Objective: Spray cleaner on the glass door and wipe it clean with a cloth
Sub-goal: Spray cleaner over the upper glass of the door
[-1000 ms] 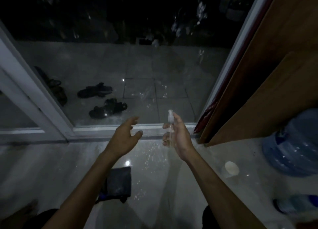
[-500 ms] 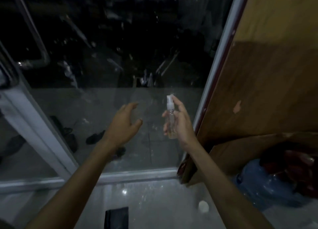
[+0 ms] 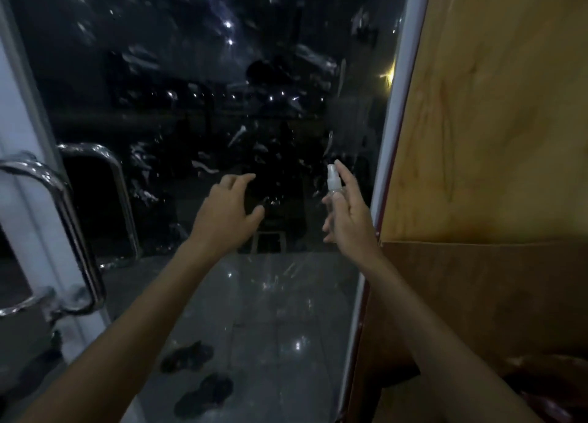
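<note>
Head view: the right hand (image 3: 348,214) grasps a small clear spray bottle (image 3: 334,184), held upright in front of the right side of the glass door (image 3: 222,88), with the index finger on top of the white nozzle. The left hand (image 3: 227,212) is up beside it, released, fingers spread and loosely curved, holding nothing. Whether it touches the pane, I cannot tell. Streaks and droplets glint on the dark glass. A chrome door handle (image 3: 63,219) curves at the left and a wooden panel (image 3: 493,120) stands right. Dark sandals (image 3: 203,391) lie beyond the glass.
</note>
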`<state>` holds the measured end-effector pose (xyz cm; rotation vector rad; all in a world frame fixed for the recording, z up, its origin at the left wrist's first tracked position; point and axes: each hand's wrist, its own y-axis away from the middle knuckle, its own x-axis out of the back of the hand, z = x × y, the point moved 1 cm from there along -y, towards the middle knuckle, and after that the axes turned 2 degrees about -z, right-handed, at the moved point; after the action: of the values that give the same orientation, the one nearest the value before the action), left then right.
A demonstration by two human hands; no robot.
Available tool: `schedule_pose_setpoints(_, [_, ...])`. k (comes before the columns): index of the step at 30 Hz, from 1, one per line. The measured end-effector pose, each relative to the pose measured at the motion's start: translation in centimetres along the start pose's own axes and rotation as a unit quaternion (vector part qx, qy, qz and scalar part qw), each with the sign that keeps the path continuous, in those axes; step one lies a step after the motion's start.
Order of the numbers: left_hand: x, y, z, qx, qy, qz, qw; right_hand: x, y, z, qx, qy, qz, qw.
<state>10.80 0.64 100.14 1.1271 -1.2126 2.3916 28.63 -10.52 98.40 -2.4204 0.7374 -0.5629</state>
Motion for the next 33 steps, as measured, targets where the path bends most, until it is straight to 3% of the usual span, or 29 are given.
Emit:
schedule_pose_setpoints(10, [8.1, -6.5, 0.0, -0.029, -0.065, 0.065, 0.995, -0.6, -7.6, -5.1, 0.137, 0.123, 0.068, 0.981])
schedule_pose_setpoints(21, [11.5, -12.5, -1.6, -0.069, -0.097, 0.084, 0.989, -0.1, -13.4, -9.0, 0.125, 0.221, 0.178, 0.951])
schedule_pose_setpoints(33, [12.1, -20.5, -0.5, -0.109, -0.093, 0.140, 0.980, 2.6, -22.3, -9.3, 0.241, 0.240, 0.205, 0.918])
